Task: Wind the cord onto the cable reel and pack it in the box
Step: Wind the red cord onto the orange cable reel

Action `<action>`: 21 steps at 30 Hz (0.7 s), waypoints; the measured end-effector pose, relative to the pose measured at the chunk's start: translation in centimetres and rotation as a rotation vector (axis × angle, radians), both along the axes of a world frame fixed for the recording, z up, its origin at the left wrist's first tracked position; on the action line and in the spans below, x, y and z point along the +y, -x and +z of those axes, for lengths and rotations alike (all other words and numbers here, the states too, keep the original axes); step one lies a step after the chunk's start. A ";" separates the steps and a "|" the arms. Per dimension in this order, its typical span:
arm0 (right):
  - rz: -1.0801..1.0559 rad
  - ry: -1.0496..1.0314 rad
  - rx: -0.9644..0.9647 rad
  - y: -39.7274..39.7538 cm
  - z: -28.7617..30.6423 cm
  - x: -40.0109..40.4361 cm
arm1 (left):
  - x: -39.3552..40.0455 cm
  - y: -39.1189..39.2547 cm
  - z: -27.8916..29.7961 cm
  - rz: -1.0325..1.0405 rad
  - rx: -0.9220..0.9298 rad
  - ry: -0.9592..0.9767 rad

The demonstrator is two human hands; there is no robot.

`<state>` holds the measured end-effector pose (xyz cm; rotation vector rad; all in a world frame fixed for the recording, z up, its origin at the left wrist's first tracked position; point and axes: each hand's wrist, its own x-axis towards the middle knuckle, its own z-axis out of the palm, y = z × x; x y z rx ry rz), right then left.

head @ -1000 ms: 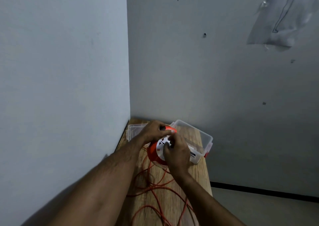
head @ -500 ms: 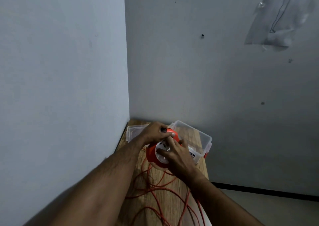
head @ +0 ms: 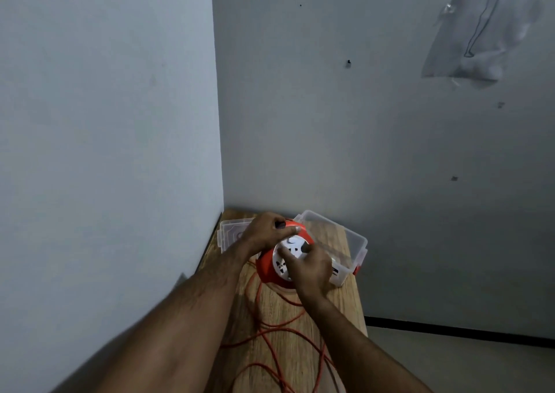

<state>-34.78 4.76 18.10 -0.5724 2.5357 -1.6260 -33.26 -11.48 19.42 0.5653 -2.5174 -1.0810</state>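
Observation:
An orange cable reel (head: 265, 268) with a white socket face stands on edge on the wooden table (head: 300, 347). My left hand (head: 264, 233) grips the top of the reel at its black handle. My right hand (head: 309, 268) presses on the white face, fingers curled on the winding knob. Loose orange cord (head: 270, 329) lies in loops on the table in front of the reel. A clear plastic box (head: 357, 242) stands open just behind the reel, at the right.
The clear box lid (head: 232, 232) lies flat behind my left hand, against the left wall. Walls close the table in at the left and back. The table's right edge drops to the floor (head: 465, 365).
My right hand has turned around the reel's white face, from the right side toward the lower right. My left hand has kept its hold on top. The cord loops have shifted slightly.

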 end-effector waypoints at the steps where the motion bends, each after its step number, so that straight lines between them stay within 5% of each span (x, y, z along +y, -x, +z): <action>1: -0.064 0.028 -0.136 -0.1 0.1 -0.4 | 0.2 0.0 0.2 0.010 0.000 0.019; 7: -0.138 0.292 -0.739 -0.1 -1.3 -1.9 | 0.5 -0.4 0.4 -0.031 -0.049 0.061; 9: -0.108 0.180 -0.534 -0.2 -1.3 -1.9 | 0.4 -0.7 0.4 -0.028 -0.051 0.033; 15: 0.436 -0.182 0.751 0.6 -0.7 0.5 | -0.4 -1.7 0.6 0.002 -0.031 -0.022; 18: 0.554 -0.574 0.975 1.3 -1.6 1.0 | -0.7 -1.7 1.0 -0.001 -0.042 -0.033; 21: 0.478 -0.636 0.918 0.7 -1.6 1.1 | -0.8 -1.8 1.0 -0.002 -0.056 -0.032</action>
